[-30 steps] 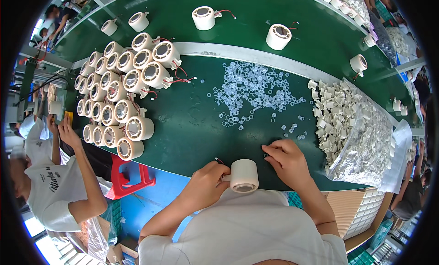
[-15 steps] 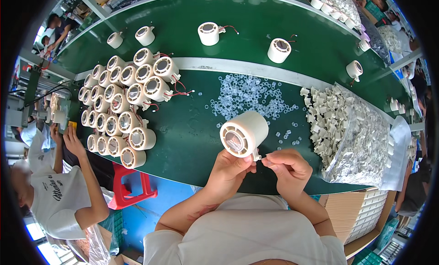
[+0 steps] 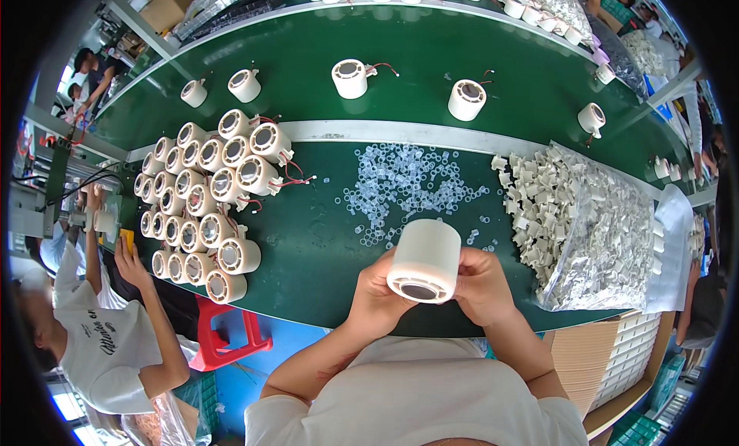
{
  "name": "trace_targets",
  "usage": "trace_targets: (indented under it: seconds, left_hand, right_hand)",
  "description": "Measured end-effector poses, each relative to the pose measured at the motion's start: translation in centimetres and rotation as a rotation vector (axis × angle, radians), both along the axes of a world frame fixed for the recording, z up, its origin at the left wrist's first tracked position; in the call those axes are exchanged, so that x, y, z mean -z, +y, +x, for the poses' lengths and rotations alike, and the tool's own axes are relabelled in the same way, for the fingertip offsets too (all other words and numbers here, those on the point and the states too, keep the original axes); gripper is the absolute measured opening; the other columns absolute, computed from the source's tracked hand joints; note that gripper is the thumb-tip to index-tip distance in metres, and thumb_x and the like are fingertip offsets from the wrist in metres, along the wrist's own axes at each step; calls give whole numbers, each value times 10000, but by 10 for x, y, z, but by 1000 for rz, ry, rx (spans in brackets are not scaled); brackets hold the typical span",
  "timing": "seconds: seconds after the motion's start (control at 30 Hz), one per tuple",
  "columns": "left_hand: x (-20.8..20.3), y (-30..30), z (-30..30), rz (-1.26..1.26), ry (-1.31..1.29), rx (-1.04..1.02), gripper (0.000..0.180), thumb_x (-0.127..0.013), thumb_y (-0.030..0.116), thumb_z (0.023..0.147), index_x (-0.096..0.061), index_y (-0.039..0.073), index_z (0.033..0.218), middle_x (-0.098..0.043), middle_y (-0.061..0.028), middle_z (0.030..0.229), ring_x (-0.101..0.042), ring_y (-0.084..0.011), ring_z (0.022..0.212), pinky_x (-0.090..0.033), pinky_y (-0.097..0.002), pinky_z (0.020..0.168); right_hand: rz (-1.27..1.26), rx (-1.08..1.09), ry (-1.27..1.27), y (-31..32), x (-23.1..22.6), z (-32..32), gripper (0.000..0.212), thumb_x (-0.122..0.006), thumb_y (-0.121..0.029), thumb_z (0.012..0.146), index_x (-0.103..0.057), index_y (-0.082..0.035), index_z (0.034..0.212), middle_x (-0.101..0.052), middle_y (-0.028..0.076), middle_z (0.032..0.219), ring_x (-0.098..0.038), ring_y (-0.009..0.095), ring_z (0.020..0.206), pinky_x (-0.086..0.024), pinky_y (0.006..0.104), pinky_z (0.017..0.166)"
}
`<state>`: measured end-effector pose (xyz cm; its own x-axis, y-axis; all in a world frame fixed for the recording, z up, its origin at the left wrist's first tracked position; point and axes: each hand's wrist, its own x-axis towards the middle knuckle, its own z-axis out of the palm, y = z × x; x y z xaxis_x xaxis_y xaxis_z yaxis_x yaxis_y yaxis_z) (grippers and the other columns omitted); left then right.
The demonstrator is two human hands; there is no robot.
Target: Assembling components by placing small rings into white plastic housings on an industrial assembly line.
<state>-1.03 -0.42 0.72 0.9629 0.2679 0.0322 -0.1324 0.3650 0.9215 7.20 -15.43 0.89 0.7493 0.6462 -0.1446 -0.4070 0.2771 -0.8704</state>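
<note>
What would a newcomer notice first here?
First, the white cylinder front and centre, held in the left hand with the right hand against its other side. Next, the cluster of similar cylinders on the table's left. Then the loose clear rings mid-table and the heap of white pieces at right.

Bright, diffuse light, soft shadows. White cylinder [image 3: 424, 250] reads sharp. Green tabletop [image 3: 308, 284] has a mild sheen; glare speckles the clear plastic bag [image 3: 608, 253] at right. Near-left edge blown out. Fisheye bows the metal rail [image 3: 331, 131]; rim soft, corners black.
</note>
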Motion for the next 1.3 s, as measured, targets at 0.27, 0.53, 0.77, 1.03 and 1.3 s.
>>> trace_targets:
  seconds: [0.27, 0.53, 0.77, 1.03, 1.3]
  left_hand:
    - [-29, 29, 79, 468, 195, 486, 132, -665, 119, 782, -607, 36, 866, -606, -37, 777, -530, -122, 628, -422, -250, 571]
    - [-9, -10, 267, 1444, 2, -164, 439, -699, 217, 727, -526, 56, 1097, -597, -123, 949, -575, -268, 862, -466, -353, 698]
    - [19, -16, 265, 1437, 5, -178, 648, -765, 184, 630, -461, 77, 1193, -559, -116, 1035, -566, -296, 893, -470, -379, 742]
    - [-27, -17, 68, 1386, -443, 19, 541, -743, 175, 626, -534, 62, 1112, -542, -79, 955, -508, -235, 749, -431, -321, 690]
    - [27, -24, 0, 138, 189, -26, 313, -678, 139, 762, -565, 22, 1029, -566, -44, 907, -489, -132, 714, -428, -252, 637]
  right_hand:
    - [-727, 165, -1355, -10, -59, 59, 649, -783, -154, 659, -469, -144, 1227, -544, 86, 1070, -610, 193, 782, -503, 223, 614]
    - [-1326, 487, -1056, -50, 9, 283, 575, -709, -291, 749, -440, -170, 1243, -533, 88, 1073, -580, 241, 852, -466, 342, 741]
    - [-1632, 381, -1262, -64, 6, 254, 311, -573, -244, 858, -542, -61, 1108, -571, 150, 956, -566, 314, 793, -451, 379, 723]
    - [-485, 182, -674, -31, -21, 68, 72, -610, -29, 826, -635, 7, 768, -566, 56, 710, -501, 131, 639, -413, 248, 617]
    - [-518, 179, -522, -11, 19, -5, 27, -576, -27, 845, -602, -21, 847, -567, 42, 718, -483, 119, 585, -410, 226, 547]
